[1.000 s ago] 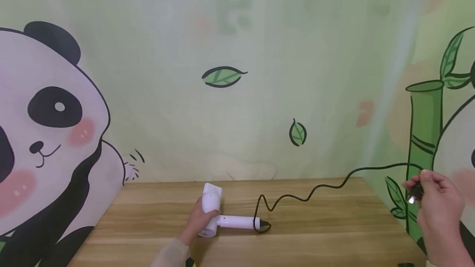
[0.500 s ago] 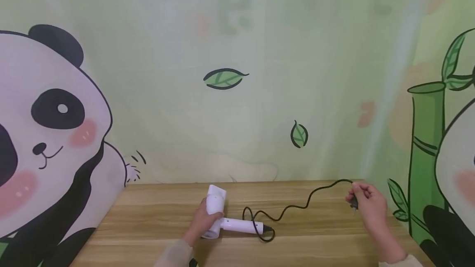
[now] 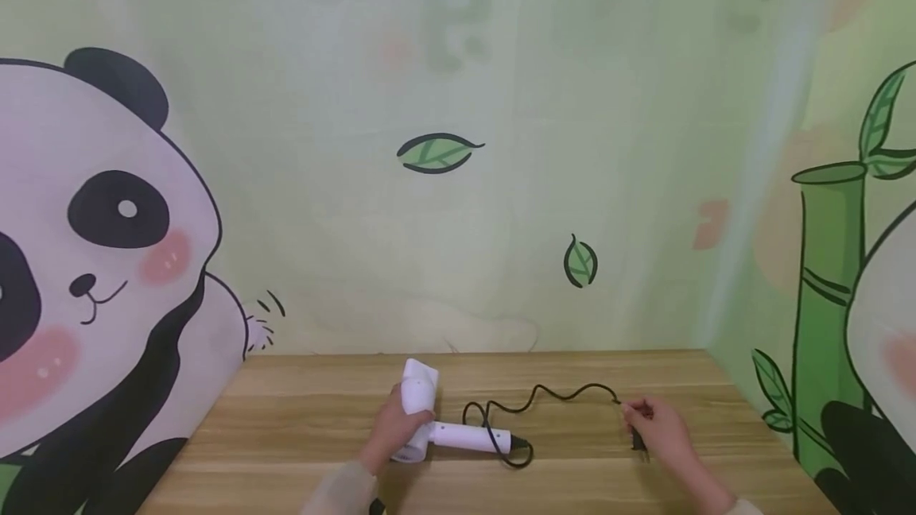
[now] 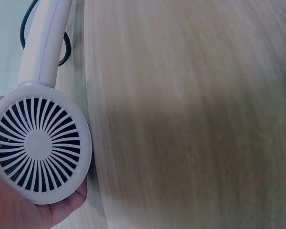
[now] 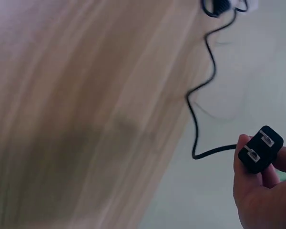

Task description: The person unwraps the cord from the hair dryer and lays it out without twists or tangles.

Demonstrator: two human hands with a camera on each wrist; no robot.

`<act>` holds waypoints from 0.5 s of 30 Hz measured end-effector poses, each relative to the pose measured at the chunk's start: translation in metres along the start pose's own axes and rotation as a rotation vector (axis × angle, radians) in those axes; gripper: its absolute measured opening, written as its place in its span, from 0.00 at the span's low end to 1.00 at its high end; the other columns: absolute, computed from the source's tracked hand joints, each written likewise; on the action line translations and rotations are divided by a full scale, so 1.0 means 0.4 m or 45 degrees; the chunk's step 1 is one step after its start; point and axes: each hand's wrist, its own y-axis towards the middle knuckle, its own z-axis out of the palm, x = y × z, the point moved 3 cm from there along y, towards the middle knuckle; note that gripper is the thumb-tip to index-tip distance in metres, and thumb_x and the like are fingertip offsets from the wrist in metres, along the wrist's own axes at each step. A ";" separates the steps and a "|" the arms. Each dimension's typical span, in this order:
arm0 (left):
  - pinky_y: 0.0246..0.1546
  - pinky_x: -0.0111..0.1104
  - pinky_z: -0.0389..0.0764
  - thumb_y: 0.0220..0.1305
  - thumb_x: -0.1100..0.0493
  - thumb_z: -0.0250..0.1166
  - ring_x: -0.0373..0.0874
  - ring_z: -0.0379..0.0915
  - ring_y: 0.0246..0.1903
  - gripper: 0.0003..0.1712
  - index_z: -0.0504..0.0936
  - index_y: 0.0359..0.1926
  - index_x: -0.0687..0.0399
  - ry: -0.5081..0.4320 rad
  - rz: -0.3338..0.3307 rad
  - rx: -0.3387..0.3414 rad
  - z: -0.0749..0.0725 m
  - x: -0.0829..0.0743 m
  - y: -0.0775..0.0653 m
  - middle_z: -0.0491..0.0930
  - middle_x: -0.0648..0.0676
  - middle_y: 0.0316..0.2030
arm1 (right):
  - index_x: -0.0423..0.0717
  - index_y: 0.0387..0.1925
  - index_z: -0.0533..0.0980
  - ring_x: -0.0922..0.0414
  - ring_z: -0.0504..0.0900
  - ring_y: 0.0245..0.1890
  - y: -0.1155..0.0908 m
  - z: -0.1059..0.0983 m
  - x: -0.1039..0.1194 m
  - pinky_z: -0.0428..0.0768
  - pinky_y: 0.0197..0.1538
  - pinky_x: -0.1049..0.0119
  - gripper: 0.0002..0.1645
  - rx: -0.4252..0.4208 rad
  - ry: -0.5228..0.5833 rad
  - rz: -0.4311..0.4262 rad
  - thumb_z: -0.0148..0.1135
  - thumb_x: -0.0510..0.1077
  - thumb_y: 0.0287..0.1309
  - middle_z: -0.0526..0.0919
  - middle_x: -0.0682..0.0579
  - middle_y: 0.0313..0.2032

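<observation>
A white hair dryer (image 3: 418, 396) lies on the wooden table, its handle (image 3: 472, 437) pointing right. My left hand (image 3: 393, 426) grips the dryer's head from the left side, thumb across it. In the left wrist view the round slatted vent (image 4: 38, 144) faces the camera, with fingers curled behind it. My right hand (image 3: 661, 429) pinches the black two-pin plug (image 5: 260, 149) of the cord, and its flat metal pins show in the right wrist view. The black cord (image 3: 551, 394) runs wavy from the plug to a loop around the end of the handle.
The wooden table (image 3: 315, 388) reaches back to a green wall cloth (image 3: 322, 221) printed with pandas, leaves and bamboo. A small dark object (image 3: 377, 507) shows at the bottom edge beside the left sleeve (image 3: 339, 489).
My right hand has carried the plug left and down from the table's right side, and the cord has gone slack with more bends. The left hand and dryer stay nearly in place.
</observation>
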 end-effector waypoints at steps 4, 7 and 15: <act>0.40 0.47 0.84 0.51 0.55 0.70 0.57 0.80 0.40 0.44 0.65 0.65 0.75 0.037 0.022 0.006 0.003 -0.003 0.001 0.81 0.70 0.44 | 0.28 0.42 0.80 0.56 0.83 0.31 -0.005 0.046 -0.027 0.78 0.31 0.72 0.13 0.056 -0.119 -0.042 0.59 0.38 0.67 0.86 0.42 0.31; 0.37 0.45 0.83 0.50 0.54 0.69 0.56 0.79 0.38 0.43 0.67 0.63 0.75 0.055 0.021 0.011 0.010 0.001 0.000 0.81 0.69 0.42 | 0.32 0.37 0.80 0.58 0.80 0.27 -0.012 0.079 -0.041 0.75 0.29 0.71 0.08 0.081 -0.138 -0.028 0.61 0.37 0.64 0.85 0.47 0.27; 0.38 0.48 0.84 0.51 0.54 0.68 0.57 0.80 0.38 0.44 0.65 0.64 0.76 0.040 -0.023 0.032 0.006 -0.008 0.002 0.81 0.70 0.43 | 0.40 0.25 0.78 0.60 0.73 0.25 -0.021 0.129 -0.043 0.72 0.28 0.69 0.05 0.105 -0.351 -0.187 0.66 0.31 0.53 0.79 0.53 0.22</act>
